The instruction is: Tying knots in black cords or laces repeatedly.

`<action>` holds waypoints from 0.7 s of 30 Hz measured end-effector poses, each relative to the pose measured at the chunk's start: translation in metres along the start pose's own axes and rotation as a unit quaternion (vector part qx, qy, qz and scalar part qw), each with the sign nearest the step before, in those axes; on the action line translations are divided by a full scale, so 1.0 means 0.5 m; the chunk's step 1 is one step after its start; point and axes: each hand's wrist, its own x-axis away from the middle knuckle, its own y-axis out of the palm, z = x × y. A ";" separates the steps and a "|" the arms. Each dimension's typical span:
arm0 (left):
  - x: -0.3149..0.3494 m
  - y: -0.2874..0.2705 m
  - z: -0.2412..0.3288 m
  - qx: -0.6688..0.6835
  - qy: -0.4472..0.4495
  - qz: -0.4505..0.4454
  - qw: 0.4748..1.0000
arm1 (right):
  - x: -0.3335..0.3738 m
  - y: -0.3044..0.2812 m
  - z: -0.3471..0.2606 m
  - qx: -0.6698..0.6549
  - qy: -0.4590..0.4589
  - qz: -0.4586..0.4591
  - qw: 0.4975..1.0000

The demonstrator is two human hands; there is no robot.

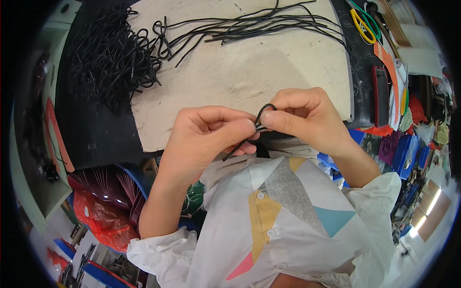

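Observation:
A short black cord (233, 151) is pinched between my two hands, just in front of the table's near edge. My left hand (206, 134) grips it between thumb and fingers, and one cut end sticks out below. My right hand (302, 113) holds the cord's small loop between thumb and forefinger, close against the left fingertips. Where the strands cross is partly covered by my fingers. Beyond my hands, a row of straight black cords (259, 24) lies across a pale board (206, 91). A tangled heap of looped black cords (113, 57) rests at its left.
Yellow-handled scissors (362, 26) and a dark red flat case (380, 96) lie on the black table (91, 137) around the board. Below the table's left side stands a blue bin with red plastic (103, 221). Blue bins (406, 156) and clutter are at the right.

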 end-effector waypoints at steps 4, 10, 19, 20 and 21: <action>0.004 -0.004 0.009 -0.040 -0.023 -0.039 0.998 | 0.006 0.003 0.010 0.101 -0.086 -0.011 0.991; 0.016 -0.004 -0.002 0.011 -0.024 -0.116 0.993 | 0.013 0.006 -0.005 -0.086 0.053 -0.150 0.983; 0.004 -0.076 0.084 -0.390 0.420 0.306 0.761 | -0.147 -0.073 -0.022 0.477 -0.416 0.145 0.761; 0.002 -0.092 0.109 -0.513 0.444 0.374 0.632 | -0.184 -0.101 -0.025 0.541 -0.424 0.180 0.703; 0.001 -0.098 0.128 -0.616 0.454 0.429 0.480 | -0.206 -0.123 -0.028 0.602 -0.428 0.216 0.639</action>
